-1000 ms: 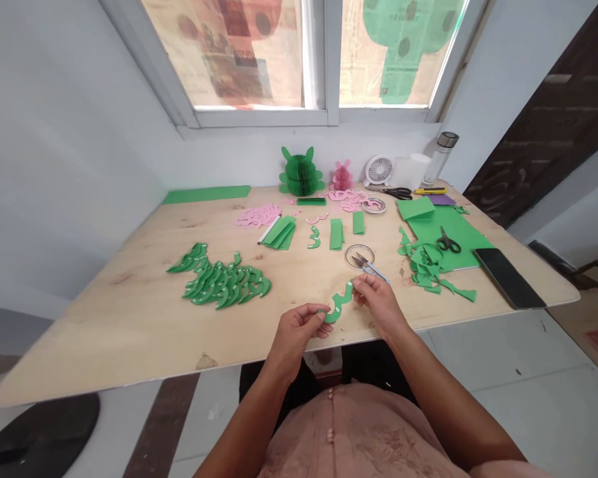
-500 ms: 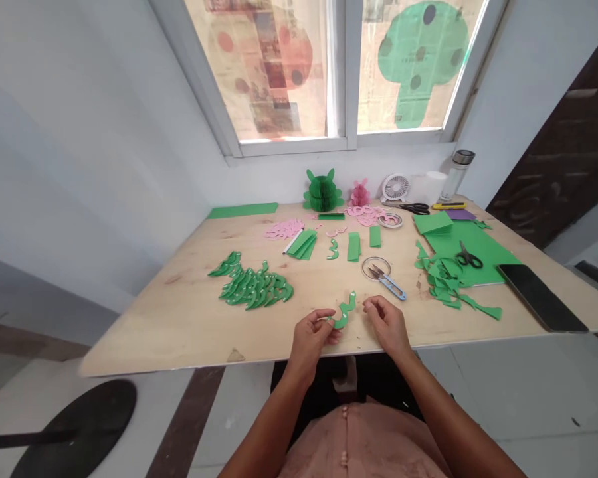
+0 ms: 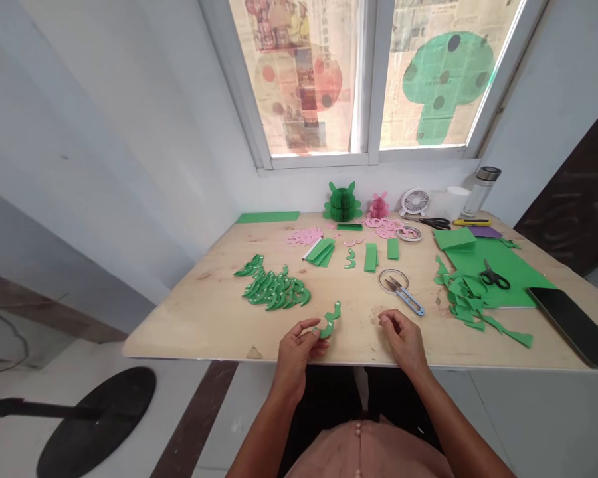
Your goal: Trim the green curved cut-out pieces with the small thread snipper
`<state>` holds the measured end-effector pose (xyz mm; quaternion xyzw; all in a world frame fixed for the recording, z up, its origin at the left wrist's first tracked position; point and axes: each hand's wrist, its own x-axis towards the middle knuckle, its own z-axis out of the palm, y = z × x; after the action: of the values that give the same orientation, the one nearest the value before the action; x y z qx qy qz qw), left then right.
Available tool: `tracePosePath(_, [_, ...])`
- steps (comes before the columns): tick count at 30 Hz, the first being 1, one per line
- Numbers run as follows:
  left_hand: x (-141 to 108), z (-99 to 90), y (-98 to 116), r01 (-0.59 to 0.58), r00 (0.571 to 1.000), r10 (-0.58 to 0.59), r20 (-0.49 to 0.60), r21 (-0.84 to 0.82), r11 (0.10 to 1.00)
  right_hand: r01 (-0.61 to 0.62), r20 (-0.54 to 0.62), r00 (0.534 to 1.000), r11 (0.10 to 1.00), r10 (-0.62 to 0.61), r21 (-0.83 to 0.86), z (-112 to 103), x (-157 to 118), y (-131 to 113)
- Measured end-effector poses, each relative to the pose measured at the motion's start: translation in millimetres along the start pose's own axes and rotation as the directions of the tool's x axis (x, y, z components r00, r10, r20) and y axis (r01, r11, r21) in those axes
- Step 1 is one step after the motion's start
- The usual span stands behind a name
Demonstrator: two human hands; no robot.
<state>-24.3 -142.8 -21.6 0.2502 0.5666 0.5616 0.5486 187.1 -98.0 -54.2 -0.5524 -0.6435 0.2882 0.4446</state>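
Observation:
My left hand (image 3: 299,346) pinches one end of a wavy green paper cutout (image 3: 327,326) that has small white patches on it. The cutout's far end points away from me, just above the table's front edge. To the right, apart from the cutout, my right hand (image 3: 402,337) has its fingers curled and the thumb against the forefinger; anything between them is too small to make out. Left of centre lies a pile of similar green cutouts (image 3: 276,290). Blue-handled thread snips (image 3: 406,299) rest across a roll of tape (image 3: 381,279) beyond my right hand.
Green paper scraps (image 3: 466,302), black scissors (image 3: 494,275) on a green sheet (image 3: 521,272) and a phone (image 3: 578,325) lie on the right. Folded green strips (image 3: 371,257) and pink cutouts (image 3: 305,236) lie farther back. A green honeycomb-paper figure (image 3: 343,203) and a fan (image 3: 415,200) stand by the wall.
My left hand has drawn the green cutout leftward, widening the gap to my right hand, which stays pinched. The camera view has shifted, so the table things appear farther right.

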Motion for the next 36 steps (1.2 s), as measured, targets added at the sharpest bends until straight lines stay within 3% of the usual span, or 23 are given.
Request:
tracePosePath(8, [-11,0.3,-1,-0.002,1.000,-0.003,-0.029,-0.154,0.988,-0.033,0.029,0.999,0.999,0.032,0.039,-3,-1,3])
tracePosePath(13, [-15,9.3,0,-0.003,1.000,0.003,-0.001,-0.248,0.969,-0.090,0.125,0.990,0.973,0.064,0.214,1,0,-16])
tracePosePath(18, [-23,21.3,-2,0.019,0.996,0.010,0.090,-0.314,0.949,-0.322,0.399,0.906,0.840,0.140,0.437,16,-4,-42])
tracePosePath(20, [-24,23.5,-3,0.031,0.995,0.003,0.102,-0.328,0.944,-0.384,0.455,0.880,0.769,0.137,0.511,22,-4,-47])
tracePosePath(24, [-22,22.6,-7,0.072,0.993,-0.036,0.113,-0.331,0.941,-0.452,0.500,0.853,0.691,0.149,0.564,32,1,-52])
tracePosePath(36, [-8,18.8,-4,0.102,0.987,-0.060,0.147,-0.296,0.950,-0.592,0.593,0.776,0.574,0.216,0.566,50,9,-56])
